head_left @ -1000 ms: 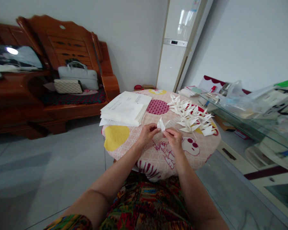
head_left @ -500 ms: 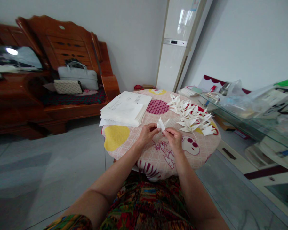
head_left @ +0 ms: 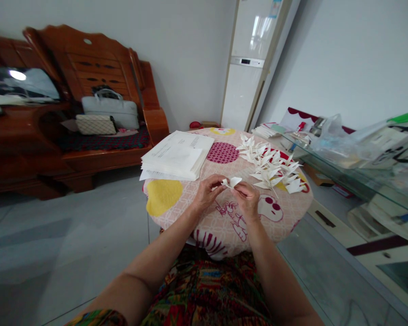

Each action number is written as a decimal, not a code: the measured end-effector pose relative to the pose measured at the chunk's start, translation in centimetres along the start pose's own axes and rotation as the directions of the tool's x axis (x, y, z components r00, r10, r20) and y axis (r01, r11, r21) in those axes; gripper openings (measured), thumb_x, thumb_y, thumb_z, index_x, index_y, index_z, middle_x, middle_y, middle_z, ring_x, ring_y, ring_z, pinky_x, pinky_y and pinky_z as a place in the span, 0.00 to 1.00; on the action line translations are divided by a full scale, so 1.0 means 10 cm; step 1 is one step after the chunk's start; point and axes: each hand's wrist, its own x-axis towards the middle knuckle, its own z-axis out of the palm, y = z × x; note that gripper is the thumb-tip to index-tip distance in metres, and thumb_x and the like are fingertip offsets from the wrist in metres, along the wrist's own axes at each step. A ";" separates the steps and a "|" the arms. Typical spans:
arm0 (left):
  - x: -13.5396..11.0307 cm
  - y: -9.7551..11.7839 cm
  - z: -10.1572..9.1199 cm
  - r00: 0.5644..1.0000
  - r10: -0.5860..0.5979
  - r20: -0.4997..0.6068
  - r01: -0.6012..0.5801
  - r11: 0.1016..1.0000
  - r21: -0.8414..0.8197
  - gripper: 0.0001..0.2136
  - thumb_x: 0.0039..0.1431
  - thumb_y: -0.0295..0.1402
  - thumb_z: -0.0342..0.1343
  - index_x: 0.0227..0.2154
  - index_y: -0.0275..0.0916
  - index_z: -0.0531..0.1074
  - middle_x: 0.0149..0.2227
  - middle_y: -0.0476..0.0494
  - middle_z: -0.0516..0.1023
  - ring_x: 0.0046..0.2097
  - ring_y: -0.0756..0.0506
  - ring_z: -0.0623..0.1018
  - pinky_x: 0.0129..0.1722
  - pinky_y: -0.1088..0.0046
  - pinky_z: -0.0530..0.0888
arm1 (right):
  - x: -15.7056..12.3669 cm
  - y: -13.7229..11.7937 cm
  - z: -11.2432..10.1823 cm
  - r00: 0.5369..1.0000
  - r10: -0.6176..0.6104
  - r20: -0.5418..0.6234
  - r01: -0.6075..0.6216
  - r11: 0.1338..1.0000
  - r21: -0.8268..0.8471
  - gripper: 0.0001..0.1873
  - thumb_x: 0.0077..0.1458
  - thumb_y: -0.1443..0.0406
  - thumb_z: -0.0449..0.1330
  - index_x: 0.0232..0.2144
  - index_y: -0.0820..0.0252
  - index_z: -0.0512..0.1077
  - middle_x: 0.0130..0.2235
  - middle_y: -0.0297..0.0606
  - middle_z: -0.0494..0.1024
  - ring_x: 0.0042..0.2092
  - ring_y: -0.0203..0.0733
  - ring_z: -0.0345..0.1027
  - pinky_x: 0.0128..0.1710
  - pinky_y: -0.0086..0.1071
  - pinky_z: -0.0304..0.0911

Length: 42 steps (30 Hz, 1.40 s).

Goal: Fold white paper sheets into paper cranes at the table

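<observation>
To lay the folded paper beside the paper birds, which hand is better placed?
Probably the right hand: it is nearer the paper birds. The left hand also holds the folded paper, but farther away.

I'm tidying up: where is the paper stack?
In the head view, the paper stack lies left on the tablecloth, beside the purple circle, beyond the left hand.
</observation>
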 end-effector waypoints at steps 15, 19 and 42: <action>-0.01 0.01 -0.04 0.998 0.061 0.007 -0.061 0.997 0.041 0.16 0.60 0.42 0.63 0.48 0.43 0.80 0.43 0.40 0.78 0.45 0.44 0.77 0.43 0.70 0.74 | -0.06 -0.08 0.00 0.940 -0.340 0.026 0.327 0.877 -0.353 0.12 0.62 0.67 0.56 0.37 0.56 0.80 0.37 0.41 0.81 0.39 0.43 0.76 0.41 0.36 0.71; -0.01 0.02 -0.02 0.999 0.032 0.000 -0.032 0.999 -0.039 0.15 0.59 0.40 0.64 0.47 0.42 0.80 0.44 0.39 0.79 0.45 0.44 0.78 0.44 0.69 0.74 | -0.07 -0.09 0.01 0.934 -0.352 0.057 0.346 0.859 -0.378 0.13 0.64 0.67 0.54 0.40 0.57 0.80 0.38 0.42 0.81 0.41 0.44 0.76 0.43 0.38 0.72; -0.03 0.17 -0.01 0.996 -0.027 -0.085 0.020 0.996 -0.084 0.16 0.52 0.44 0.68 0.34 0.37 0.75 0.35 0.45 0.78 0.37 0.48 0.77 0.37 0.74 0.73 | -0.15 -0.20 0.05 0.879 -0.473 0.060 0.457 0.799 -0.390 0.14 0.62 0.72 0.55 0.44 0.58 0.79 0.40 0.46 0.80 0.42 0.45 0.76 0.42 0.38 0.74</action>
